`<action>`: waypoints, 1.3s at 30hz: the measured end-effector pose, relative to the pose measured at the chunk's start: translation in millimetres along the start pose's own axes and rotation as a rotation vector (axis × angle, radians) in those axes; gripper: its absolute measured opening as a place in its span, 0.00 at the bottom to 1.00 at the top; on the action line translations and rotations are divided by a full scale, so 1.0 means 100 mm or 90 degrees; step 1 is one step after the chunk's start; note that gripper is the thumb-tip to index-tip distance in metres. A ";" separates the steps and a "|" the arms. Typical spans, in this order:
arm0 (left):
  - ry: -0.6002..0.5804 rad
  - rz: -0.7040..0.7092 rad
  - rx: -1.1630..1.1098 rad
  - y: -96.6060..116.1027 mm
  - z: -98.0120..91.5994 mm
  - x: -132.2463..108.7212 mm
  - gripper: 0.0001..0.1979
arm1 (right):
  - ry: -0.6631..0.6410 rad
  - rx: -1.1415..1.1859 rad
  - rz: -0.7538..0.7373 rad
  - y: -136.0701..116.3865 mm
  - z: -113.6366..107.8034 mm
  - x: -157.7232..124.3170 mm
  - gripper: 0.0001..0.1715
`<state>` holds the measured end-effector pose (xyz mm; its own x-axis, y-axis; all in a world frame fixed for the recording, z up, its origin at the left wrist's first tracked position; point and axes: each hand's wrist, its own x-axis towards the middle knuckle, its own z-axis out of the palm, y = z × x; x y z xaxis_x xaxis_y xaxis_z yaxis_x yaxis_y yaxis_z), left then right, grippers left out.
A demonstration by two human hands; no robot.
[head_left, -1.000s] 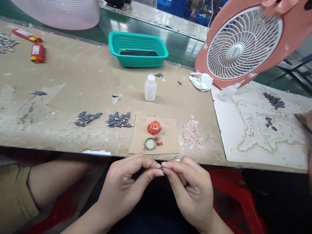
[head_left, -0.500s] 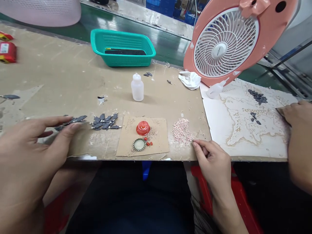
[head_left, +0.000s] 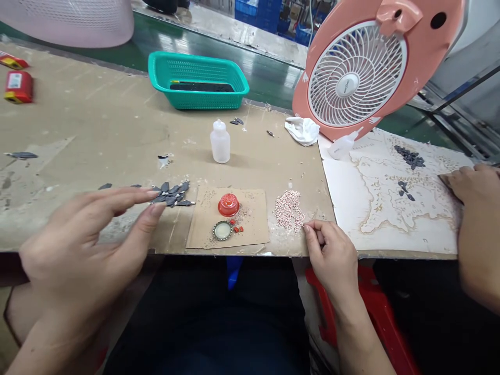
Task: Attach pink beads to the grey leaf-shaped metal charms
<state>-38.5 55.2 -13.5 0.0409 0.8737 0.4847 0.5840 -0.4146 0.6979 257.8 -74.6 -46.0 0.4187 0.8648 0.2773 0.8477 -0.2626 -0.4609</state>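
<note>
My left hand (head_left: 97, 234) hovers at the left side of a pile of dark grey leaf-shaped pieces (head_left: 172, 194) with small pale tips. Its thumb and forefinger are apart, and nothing shows between them. More leaf pieces lie partly hidden behind its fingers. At the lower right edge of a heap of tiny pinkish beads (head_left: 288, 208), my right hand (head_left: 332, 250) is closed in a pinch. Whatever its fingertips hold is too small to make out. Between the hands, a cardboard piece (head_left: 199, 232) carries a red cap (head_left: 228, 204), a bottle cap (head_left: 222, 230) and small red bits (head_left: 236, 227).
Behind the cardboard stands a white squeeze bottle (head_left: 221, 143). Farther back are a green basket (head_left: 179, 99), a white cloth (head_left: 302, 131) and a pink fan (head_left: 351, 78). At right, another person's hand (head_left: 471, 182) rests by a map-printed sheet (head_left: 422, 224) with dark pieces.
My left hand has moved right, from the scattered leaf pieces to the pile, and its fingers remain apart. My right hand stays pinched by the beads, shifted slightly left with the view.
</note>
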 end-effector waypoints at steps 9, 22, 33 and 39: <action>-0.017 0.096 0.054 0.27 0.08 -0.09 0.08 | -0.004 0.056 0.026 -0.03 -0.02 0.05 0.12; -0.498 -0.189 -0.438 0.91 0.36 -0.38 0.03 | -0.064 0.719 0.231 -0.46 -0.13 -0.25 0.09; -0.642 -0.559 -0.626 0.80 0.38 -0.43 0.12 | 0.008 0.427 -0.189 -0.65 -0.08 -0.43 0.22; -0.642 -0.500 -0.608 0.75 0.29 -0.42 0.14 | -0.106 0.468 -0.129 -0.67 -0.14 -0.34 0.16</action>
<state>26.7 -5.2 3.4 0.7102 0.5798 -0.3994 0.0341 0.5383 0.8420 191.3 -92.5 -12.5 0.1754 0.9337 0.3122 0.4446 0.2079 -0.8713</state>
